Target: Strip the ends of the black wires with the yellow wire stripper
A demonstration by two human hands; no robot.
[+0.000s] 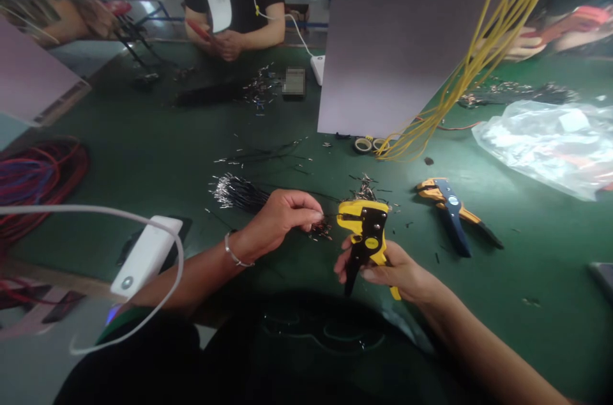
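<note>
My right hand (400,271) is wrapped round the handles of a yellow and black wire stripper (371,229), its jaws pointing left. My left hand (287,216) is closed in a pinch just left of those jaws, on what looks like a thin black wire (329,216); most of it is hidden by the fingers. Behind the left hand lies a bundle of black wires (242,191) with bright bare tips. Copper-coloured wire ends (322,230) lie under the left fingertips. Beyond the stripper is a small pile of wire scraps (365,188).
A second wire stripper (450,210), blue and orange, lies to the right. Yellow wires (460,95) hang beside a grey panel (383,41), near tape rolls (364,145). A plastic bag (541,143), red wire coils (71,168) and a white power strip (146,258) flank me. Co-workers sit opposite.
</note>
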